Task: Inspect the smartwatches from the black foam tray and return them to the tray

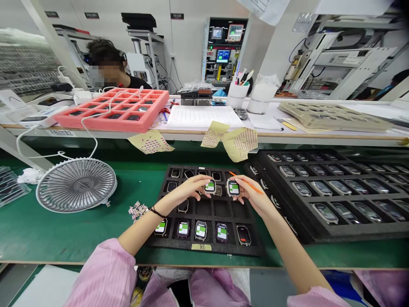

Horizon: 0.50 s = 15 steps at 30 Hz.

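Note:
My left hand pinches a smartwatch body with a lit green screen by its edges. My right hand holds a second smartwatch body, also showing green, and an orange stick lies along its fingers. Both hands hover over a black foam tray with square compartments. Several watch bodies sit in its nearest row, such as one right below my hands, and others lie in the far rows. Some compartments in the middle hold nothing visible.
A grey desk fan lies on the green mat to my left, near loose small pieces. Large black trays of watches fill the right. Beyond the shelf stand a pink tray and a co-worker.

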{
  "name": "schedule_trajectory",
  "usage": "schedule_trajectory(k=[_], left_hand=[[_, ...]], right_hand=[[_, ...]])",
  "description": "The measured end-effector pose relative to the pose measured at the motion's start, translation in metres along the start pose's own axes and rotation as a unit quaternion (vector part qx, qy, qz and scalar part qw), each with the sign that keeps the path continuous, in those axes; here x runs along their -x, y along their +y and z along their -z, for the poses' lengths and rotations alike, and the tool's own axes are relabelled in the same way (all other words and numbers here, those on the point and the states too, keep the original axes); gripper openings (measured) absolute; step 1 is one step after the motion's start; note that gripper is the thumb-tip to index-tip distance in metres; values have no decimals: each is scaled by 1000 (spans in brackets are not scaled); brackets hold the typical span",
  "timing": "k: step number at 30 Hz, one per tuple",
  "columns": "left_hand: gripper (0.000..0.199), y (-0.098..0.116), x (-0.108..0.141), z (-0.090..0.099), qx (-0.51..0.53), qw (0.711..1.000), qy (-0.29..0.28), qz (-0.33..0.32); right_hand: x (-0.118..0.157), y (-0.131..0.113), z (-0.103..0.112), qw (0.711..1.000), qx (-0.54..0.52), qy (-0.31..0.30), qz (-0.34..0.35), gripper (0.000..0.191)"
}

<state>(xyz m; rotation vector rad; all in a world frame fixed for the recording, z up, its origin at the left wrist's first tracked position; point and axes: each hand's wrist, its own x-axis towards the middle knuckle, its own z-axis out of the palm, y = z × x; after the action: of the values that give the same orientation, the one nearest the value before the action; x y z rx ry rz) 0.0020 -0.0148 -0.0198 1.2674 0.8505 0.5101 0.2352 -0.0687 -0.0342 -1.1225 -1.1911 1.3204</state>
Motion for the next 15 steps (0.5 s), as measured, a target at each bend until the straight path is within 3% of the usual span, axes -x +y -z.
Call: schedule_trajectory(k=[4,10,15], left_hand=[[54,17,18,13,-43,996,24,-73],[36,25,28,19,-74,986,104,-110],[39,25,29,19,-73,984,115,-117]], right_hand=[[-11,-23,-18,999,-4,-34,24,29],[-32,-35,-35,994,27,-88,59,33],[-42,-33,-43,995,39,-65,57,25]])
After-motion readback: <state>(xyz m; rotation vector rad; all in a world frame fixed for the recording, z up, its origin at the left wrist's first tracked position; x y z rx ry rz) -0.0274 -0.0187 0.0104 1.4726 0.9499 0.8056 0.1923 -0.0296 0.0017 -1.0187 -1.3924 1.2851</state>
